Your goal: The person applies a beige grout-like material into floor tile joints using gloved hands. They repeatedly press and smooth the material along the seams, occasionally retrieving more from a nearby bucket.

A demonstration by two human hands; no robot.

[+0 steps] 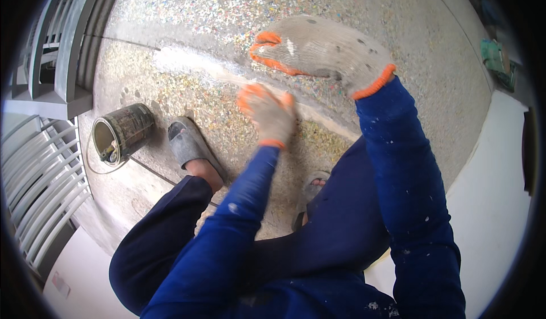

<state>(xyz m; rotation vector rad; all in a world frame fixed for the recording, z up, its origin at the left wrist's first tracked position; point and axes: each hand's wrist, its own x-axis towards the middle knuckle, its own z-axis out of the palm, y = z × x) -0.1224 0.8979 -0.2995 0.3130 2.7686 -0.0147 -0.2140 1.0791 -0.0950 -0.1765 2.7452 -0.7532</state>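
Note:
My left hand (pixel 270 114), in a pale knitted glove with orange fingertips, is low over the speckled floor (pixel 227 6) beside a whitish strip (pixel 196 63). Motion blurs it somewhat, but its fingers stretch forward with the thumb apart, and I see nothing in it. Farther right, my right hand (pixel 321 49) wears a matching stained glove. Its fingers are curled together above the far side of the strip; whatever they may hold is hidden. The strip runs diagonally across the floor, bright white and powdery at its left end, beige toward my right knee.
A used paint can (pixel 133 127) lies on its side at the left, small items inside its mouth. My feet in grey slides (pixel 193 143) are near the strip. White railings (pixel 42 188) line the left side; a green package (pixel 496 57) is at far right.

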